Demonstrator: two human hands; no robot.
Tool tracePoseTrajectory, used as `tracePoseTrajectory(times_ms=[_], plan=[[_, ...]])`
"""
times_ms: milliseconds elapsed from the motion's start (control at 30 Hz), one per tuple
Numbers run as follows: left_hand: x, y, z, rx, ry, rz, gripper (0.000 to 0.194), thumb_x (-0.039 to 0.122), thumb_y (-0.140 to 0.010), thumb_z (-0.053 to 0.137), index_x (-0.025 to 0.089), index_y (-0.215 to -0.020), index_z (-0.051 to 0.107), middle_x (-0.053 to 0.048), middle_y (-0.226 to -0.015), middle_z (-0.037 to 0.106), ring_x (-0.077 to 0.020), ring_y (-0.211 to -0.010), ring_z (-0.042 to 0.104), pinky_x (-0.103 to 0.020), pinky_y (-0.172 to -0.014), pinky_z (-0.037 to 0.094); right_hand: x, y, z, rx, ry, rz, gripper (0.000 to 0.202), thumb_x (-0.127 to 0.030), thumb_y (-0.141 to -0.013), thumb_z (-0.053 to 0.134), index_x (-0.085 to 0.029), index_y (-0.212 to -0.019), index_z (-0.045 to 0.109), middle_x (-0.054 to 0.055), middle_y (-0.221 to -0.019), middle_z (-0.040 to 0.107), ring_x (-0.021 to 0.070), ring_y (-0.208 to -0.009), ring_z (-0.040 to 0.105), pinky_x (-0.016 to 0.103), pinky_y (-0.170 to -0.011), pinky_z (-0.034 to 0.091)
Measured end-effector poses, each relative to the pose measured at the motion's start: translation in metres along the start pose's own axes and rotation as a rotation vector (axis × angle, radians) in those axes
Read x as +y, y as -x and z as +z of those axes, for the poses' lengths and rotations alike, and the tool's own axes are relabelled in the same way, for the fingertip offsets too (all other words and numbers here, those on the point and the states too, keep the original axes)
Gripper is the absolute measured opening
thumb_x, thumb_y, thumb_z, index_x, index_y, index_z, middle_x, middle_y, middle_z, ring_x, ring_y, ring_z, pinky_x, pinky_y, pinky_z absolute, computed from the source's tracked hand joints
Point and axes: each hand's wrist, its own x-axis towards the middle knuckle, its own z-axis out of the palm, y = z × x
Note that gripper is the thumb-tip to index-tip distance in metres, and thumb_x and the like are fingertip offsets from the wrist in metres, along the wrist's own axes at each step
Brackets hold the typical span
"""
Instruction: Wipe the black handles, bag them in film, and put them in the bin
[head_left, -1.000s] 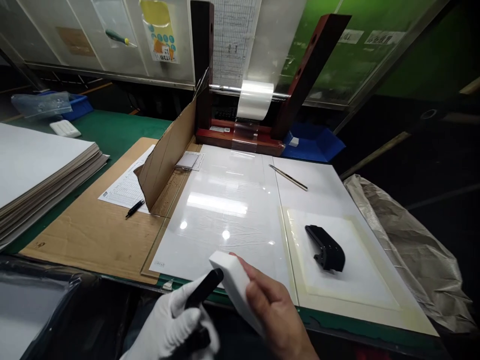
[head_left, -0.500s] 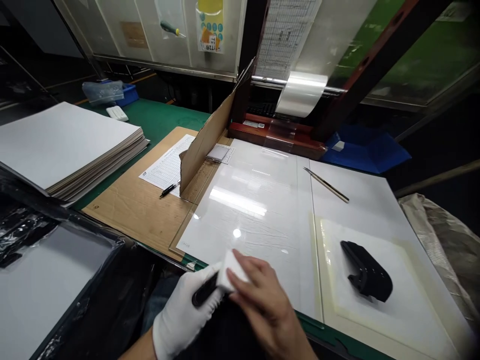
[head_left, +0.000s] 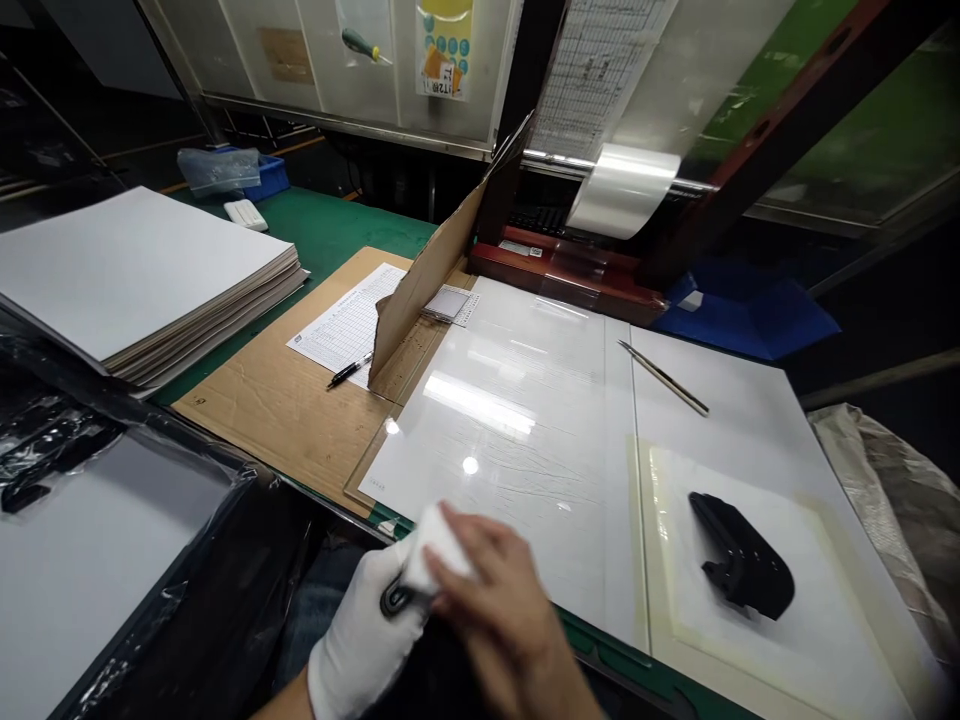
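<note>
My left hand [head_left: 367,625], in a white glove, grips a black plastic part [head_left: 395,597] near the table's front edge. Most of that part is hidden by the glove and by a white pad [head_left: 437,552]. The bare fingers of my right hand [head_left: 502,590] are closed around this pad, pressing it on the black part; the hand is partly blurred. Whether the pad is folded cloth or a foam block, I cannot tell. A second black plastic part [head_left: 742,555], curved and long, lies on the white sheet at the right.
A clear-covered white work surface [head_left: 487,400] lies ahead, with tweezers [head_left: 664,377] to its right. An upright cardboard divider [head_left: 427,285] stands at its left. Beyond it are a pen [head_left: 349,370], a form [head_left: 349,317] and a stack of white sheets [head_left: 150,270]. A film roll [head_left: 626,190] hangs behind.
Both hands have shifted slightly left with the black part and the white pad. The pad now sits more tilted over the part. The view has turned a little.
</note>
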Motion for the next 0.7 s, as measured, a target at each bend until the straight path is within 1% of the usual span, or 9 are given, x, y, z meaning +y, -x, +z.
tracePoseTrajectory(times_ms=[67, 167, 200, 233, 333, 400, 500, 600, 700], plan=[[-0.002, 0.000, 0.000, 0.029, -0.126, 0.113, 0.024, 0.019, -0.075, 0.078, 0.017, -0.099, 0.078, -0.007, -0.089, 0.078, -0.0260, -0.092, 0.072, -0.031, -0.089, 0.057, -0.001, -0.001, 0.001, 0.046, 0.013, 0.061, 0.051, -0.011, -0.096, 0.053, -0.033, -0.142, 0.052, 0.008, -0.148, 0.053, 0.0239, -0.126, 0.053, 0.045, -0.093, 0.058], [-0.005, 0.001, 0.003, 0.205, -0.313, 0.295, 0.027, 0.035, -0.081, 0.069, 0.012, -0.091, 0.080, -0.009, -0.082, 0.077, -0.0214, -0.071, 0.072, -0.023, -0.071, 0.059, -0.005, -0.002, 0.005, 0.077, 0.060, -0.031, 0.047, -0.013, -0.092, 0.061, -0.031, -0.135, 0.058, 0.008, -0.151, 0.050, 0.0285, -0.126, 0.052, 0.048, -0.089, 0.057], [-0.006, 0.002, 0.003, 0.237, -0.330, 0.313, 0.026, 0.037, -0.082, 0.068, 0.014, -0.084, 0.079, -0.009, -0.080, 0.077, -0.0208, -0.066, 0.071, -0.023, -0.067, 0.059, -0.006, -0.003, 0.007, 0.074, 0.066, -0.028, 0.047, -0.014, -0.091, 0.062, -0.030, -0.135, 0.058, 0.008, -0.152, 0.049, 0.0290, -0.127, 0.051, 0.048, -0.089, 0.056], [-0.007, 0.002, 0.003, 0.234, -0.335, 0.307, 0.029, 0.037, -0.083, 0.068, 0.012, -0.091, 0.080, -0.009, -0.083, 0.078, -0.0205, -0.067, 0.071, -0.022, -0.067, 0.059, -0.006, -0.003, 0.008, 0.066, 0.074, 0.011, 0.048, -0.014, -0.092, 0.060, -0.030, -0.137, 0.057, 0.008, -0.153, 0.049, 0.0285, -0.127, 0.051, 0.048, -0.091, 0.056], [-0.015, 0.001, -0.001, 0.104, -0.341, 0.243, 0.030, 0.030, -0.088, 0.069, 0.019, -0.115, 0.075, -0.007, -0.108, 0.078, -0.0224, -0.089, 0.073, -0.026, -0.088, 0.057, -0.005, -0.006, 0.014, 0.129, 0.135, 0.119, 0.051, -0.010, -0.096, 0.052, -0.029, -0.144, 0.051, 0.010, -0.150, 0.052, 0.0262, -0.126, 0.053, 0.047, -0.090, 0.057], [-0.020, 0.000, -0.005, 0.062, -0.317, 0.233, 0.029, 0.034, -0.090, 0.067, 0.020, -0.114, 0.075, -0.007, -0.108, 0.078, -0.0231, -0.091, 0.073, -0.025, -0.088, 0.056, -0.006, -0.007, 0.018, 0.194, 0.193, 0.059, 0.049, -0.012, -0.095, 0.053, -0.029, -0.141, 0.054, 0.011, -0.148, 0.053, 0.0274, -0.122, 0.055, 0.045, -0.083, 0.058], [-0.023, -0.002, -0.008, 0.054, -0.331, 0.252, 0.026, 0.035, -0.090, 0.067, 0.019, -0.110, 0.077, -0.008, -0.107, 0.078, -0.0255, -0.094, 0.073, -0.025, -0.087, 0.057, -0.009, -0.005, 0.020, 0.173, 0.170, 0.083, 0.048, -0.012, -0.095, 0.054, -0.029, -0.140, 0.056, 0.011, -0.151, 0.050, 0.0283, -0.125, 0.053, 0.046, -0.087, 0.057], [-0.018, -0.003, -0.010, 0.086, -0.428, 0.283, 0.036, 0.030, -0.094, 0.064, 0.022, -0.129, 0.067, -0.008, -0.128, 0.071, -0.0254, -0.119, 0.066, -0.027, -0.107, 0.047, -0.012, -0.002, 0.018, 0.197, 0.109, 0.217, 0.052, -0.009, -0.096, 0.051, -0.029, -0.144, 0.051, 0.011, -0.152, 0.048, 0.0268, -0.130, 0.050, 0.047, -0.093, 0.056], [-0.013, -0.002, -0.015, 0.078, -0.459, 0.349, 0.041, 0.027, -0.094, 0.064, 0.023, -0.135, 0.064, -0.008, -0.131, 0.069, -0.0246, -0.121, 0.066, -0.025, -0.105, 0.049, -0.011, -0.018, 0.017, 0.201, 0.024, 0.175, 0.052, -0.009, -0.096, 0.051, -0.032, -0.142, 0.054, 0.009, -0.153, 0.047, 0.0276, -0.132, 0.048, 0.051, -0.096, 0.053]])
